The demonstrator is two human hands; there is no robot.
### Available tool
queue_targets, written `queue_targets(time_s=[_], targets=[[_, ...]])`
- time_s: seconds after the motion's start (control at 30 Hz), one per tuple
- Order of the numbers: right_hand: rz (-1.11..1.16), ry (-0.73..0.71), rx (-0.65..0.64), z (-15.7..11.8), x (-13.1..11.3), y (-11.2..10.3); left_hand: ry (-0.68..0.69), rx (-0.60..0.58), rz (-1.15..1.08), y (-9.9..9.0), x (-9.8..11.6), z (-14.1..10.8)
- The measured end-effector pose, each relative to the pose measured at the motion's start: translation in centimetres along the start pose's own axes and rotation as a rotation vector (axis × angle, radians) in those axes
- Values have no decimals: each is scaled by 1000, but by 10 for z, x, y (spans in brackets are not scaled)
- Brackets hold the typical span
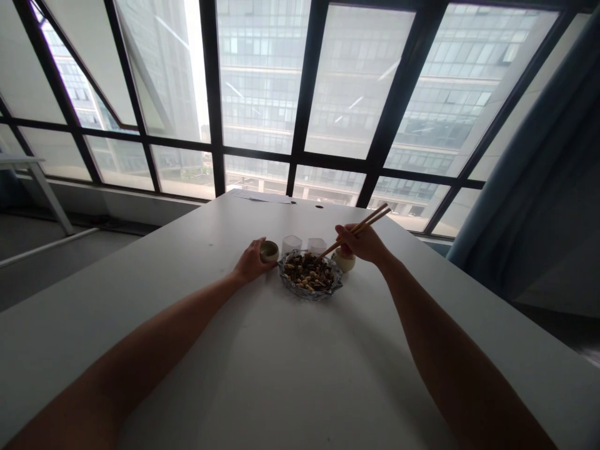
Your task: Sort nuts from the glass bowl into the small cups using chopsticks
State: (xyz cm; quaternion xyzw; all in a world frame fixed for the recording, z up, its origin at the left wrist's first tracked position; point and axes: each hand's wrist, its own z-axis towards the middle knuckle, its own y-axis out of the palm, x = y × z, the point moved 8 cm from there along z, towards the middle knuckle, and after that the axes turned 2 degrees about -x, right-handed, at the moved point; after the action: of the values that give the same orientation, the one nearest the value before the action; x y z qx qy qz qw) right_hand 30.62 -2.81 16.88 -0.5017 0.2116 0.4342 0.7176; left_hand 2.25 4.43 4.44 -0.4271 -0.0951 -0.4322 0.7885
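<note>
My left hand [253,259] is closed around the side of a small round cup [269,251], its dark inside facing up, just left of the glass dish. In my right hand [359,240] is a pair of chopsticks [372,217], slanting down to the left with their tips at the dish's back edge. The clear, wavy-rimmed glass dish [291,289] holds a mix of peanuts [307,281] and dark seeds [323,275]. A second pale cup [345,261] stands at the dish's right, partly hidden under my right hand.
Two clear plastic cups, a left one [291,242] and a right one [317,244], stand behind the dish. Papers [262,197] lie at the far end of the white table [281,362]. Beyond are tall windows, with a blue curtain [529,187] at the right.
</note>
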Motion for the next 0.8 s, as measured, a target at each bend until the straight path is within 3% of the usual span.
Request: queue_targets(time_s=[0.1,0.17,0.3,0.43,0.5,0.63,0.8], targets=[[123,-28,132,1,-9,1,22,3,-10,-1,4,-1],[203,-72,171,1,-18,14,32,1,-19,-2,6,-1],[217,-148,137,3,-34,57,36,-9,-34,-2,10,-1],[-23,-183,-83,6,-41,98,40,-5,-27,-2,11,-1],[-56,-169,-79,6,-38,95,45,-8,-29,-1,12,-1],[80,-79,85,4,-26,58,41,-15,-27,2,11,-1],[60,-21,-80,2,-16,51,29,-18,-18,1,9,-1]])
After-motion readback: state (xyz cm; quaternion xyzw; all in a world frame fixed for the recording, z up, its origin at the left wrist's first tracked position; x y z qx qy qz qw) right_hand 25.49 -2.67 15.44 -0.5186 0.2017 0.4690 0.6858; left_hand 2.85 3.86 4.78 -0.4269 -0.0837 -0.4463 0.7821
